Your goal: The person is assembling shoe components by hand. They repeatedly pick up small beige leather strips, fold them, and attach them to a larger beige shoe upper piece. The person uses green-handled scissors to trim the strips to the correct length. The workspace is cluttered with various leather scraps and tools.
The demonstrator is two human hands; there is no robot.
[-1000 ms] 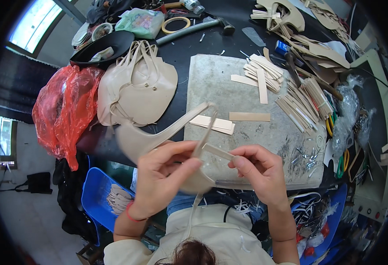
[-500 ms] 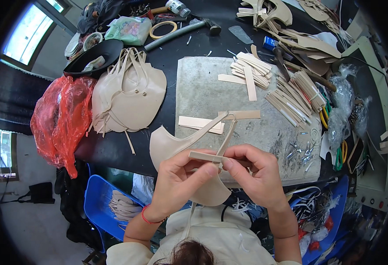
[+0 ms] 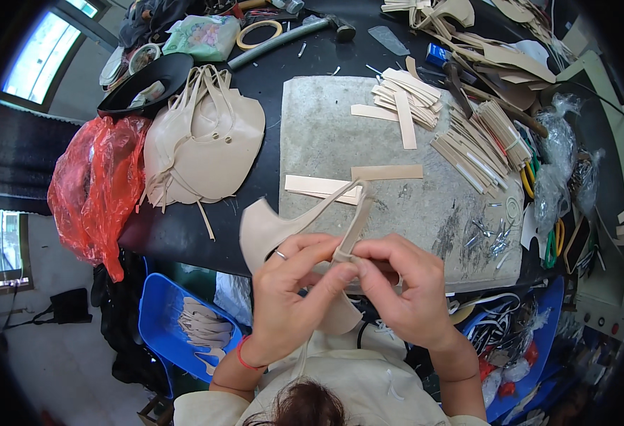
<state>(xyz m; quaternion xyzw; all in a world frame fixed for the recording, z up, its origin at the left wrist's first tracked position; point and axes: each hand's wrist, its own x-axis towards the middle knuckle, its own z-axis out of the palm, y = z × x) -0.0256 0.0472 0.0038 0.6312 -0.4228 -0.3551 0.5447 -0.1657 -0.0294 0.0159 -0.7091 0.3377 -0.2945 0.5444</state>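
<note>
A beige leather piece (image 3: pixel 259 228) with a long narrow strap (image 3: pixel 356 221) is held over the near edge of the grey slab, its strap bent into a point at the top. Around the strap, a short leather strip (image 3: pixel 343 257) is wrapped like a small loop. My left hand (image 3: pixel 287 292) is closed, pinching the strip at its left side between thumb and fingers. From the right, my right hand (image 3: pixel 410 290) pinches the same strip, thumb tips almost touching. My fingers hide the strip's ends. The piece's lower part hangs below my hands.
On the grey slab (image 3: pixel 319 135) lie loose strips (image 3: pixel 386 172), bundled strips (image 3: pixel 471 153) and small metal parts (image 3: pixel 498 241). Stacked leather pieces (image 3: pixel 209 149) and a red plastic bag (image 3: pixel 99 192) are at left. A hammer (image 3: pixel 283 42) lies behind; blue bins (image 3: pixel 157 312) stand below the table.
The short strip, earlier lying straight across the strap with its left end sticking out, is now folded around it. Both hands stay close together; the view has shifted slightly.
</note>
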